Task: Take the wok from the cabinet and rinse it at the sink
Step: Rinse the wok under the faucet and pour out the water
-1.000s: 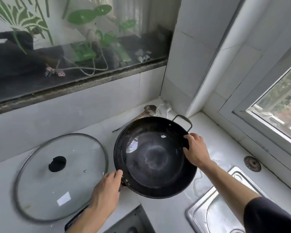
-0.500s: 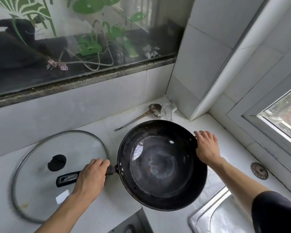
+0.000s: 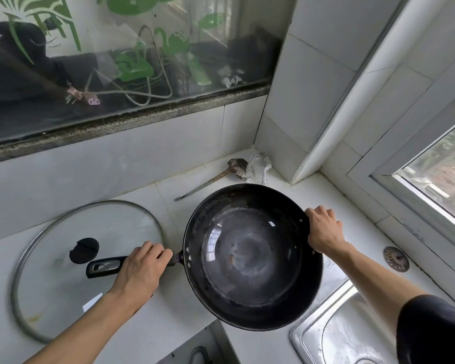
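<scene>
The wok (image 3: 252, 256) has been carried nearer the sink (image 3: 334, 334), gripped by the left hand (image 3: 139, 271) and right hand (image 3: 323, 229); rinsing is not yet begun.

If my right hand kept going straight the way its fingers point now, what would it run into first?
The right hand grips the wok rim, fingers pointing up-left toward the back corner. Going on, it would probably meet the mesh scrubber beside the spatula, though depth is unclear.
</scene>
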Demonstrator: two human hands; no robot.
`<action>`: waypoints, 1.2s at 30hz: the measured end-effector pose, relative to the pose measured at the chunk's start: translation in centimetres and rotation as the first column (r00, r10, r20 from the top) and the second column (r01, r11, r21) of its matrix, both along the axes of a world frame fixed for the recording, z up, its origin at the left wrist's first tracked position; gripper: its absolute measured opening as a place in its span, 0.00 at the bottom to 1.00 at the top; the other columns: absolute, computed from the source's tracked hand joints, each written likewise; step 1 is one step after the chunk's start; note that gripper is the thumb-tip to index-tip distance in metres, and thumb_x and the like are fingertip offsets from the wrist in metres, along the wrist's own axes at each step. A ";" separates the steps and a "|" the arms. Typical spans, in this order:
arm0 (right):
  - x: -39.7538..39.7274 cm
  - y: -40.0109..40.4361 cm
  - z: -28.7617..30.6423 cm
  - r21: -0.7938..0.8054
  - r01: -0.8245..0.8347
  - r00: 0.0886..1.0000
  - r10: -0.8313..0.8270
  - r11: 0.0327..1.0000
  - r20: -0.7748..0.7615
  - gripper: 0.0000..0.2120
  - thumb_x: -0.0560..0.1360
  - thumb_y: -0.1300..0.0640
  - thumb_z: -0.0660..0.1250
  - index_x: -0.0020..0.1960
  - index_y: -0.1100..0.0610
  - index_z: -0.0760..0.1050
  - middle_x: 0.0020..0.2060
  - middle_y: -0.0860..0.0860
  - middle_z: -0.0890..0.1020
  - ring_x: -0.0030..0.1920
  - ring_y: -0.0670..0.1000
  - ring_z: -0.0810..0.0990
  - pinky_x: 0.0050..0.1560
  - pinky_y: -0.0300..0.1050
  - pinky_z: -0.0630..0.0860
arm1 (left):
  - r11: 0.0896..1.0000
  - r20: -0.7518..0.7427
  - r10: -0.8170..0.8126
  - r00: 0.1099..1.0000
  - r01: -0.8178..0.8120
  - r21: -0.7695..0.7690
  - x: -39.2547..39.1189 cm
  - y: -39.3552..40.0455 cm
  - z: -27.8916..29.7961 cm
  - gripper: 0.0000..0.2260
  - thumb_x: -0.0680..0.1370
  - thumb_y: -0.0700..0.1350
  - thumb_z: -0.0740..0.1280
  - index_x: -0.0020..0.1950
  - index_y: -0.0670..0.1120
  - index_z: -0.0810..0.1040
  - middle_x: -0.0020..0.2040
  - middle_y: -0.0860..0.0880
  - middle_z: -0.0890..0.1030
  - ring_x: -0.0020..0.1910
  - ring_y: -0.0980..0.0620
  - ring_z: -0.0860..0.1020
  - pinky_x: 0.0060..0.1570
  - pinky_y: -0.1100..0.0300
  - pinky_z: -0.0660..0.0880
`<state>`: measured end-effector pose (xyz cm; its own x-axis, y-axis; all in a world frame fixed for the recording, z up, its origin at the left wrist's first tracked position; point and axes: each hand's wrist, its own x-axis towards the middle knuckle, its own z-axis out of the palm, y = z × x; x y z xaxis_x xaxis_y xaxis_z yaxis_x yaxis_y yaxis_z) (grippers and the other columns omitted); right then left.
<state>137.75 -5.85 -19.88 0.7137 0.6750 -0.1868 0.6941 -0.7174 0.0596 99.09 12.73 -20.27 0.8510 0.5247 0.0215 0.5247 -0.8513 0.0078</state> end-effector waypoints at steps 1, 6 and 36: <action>-0.1 -0.6 0.2 0.014 0.002 1.000 -0.002 1.000 0.006 0.18 0.72 0.62 0.63 0.61 0.53 0.70 0.58 0.53 0.71 0.58 0.57 0.67 0.47 0.50 0.66 | 1.000 0.016 -0.017 1.000 0.016 0.013 0.0 -0.1 0.1 0.20 0.53 0.29 0.77 0.39 0.45 0.79 0.34 0.48 0.76 0.32 0.44 0.75 0.28 0.56 0.74; -0.8 -4.4 1.9 0.080 0.001 0.998 -0.006 0.997 0.061 0.15 0.74 0.60 0.63 0.61 0.53 0.71 0.56 0.53 0.72 0.56 0.56 0.68 0.48 0.49 0.67 | 0.996 0.071 -0.080 0.994 0.077 0.043 0.2 -1.0 0.6 0.20 0.54 0.29 0.77 0.41 0.44 0.80 0.35 0.48 0.77 0.33 0.44 0.76 0.29 0.54 0.75; -13.5 -37.5 4.2 0.064 0.667 0.740 -0.670 0.742 0.064 0.25 0.66 0.60 0.69 0.62 0.52 0.70 0.59 0.52 0.73 0.60 0.58 0.69 0.56 0.53 0.71 | 0.703 0.122 -0.711 0.692 0.703 0.109 12.0 -14.1 2.7 0.21 0.56 0.28 0.75 0.41 0.47 0.76 0.35 0.50 0.74 0.34 0.45 0.74 0.29 0.56 0.71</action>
<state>124.23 -43.37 -15.65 0.9950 0.0240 -0.0968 0.0297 -0.9979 0.0575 111.09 -1.32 -17.54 0.9545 -0.2364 0.1816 -0.2366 -0.9714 -0.0209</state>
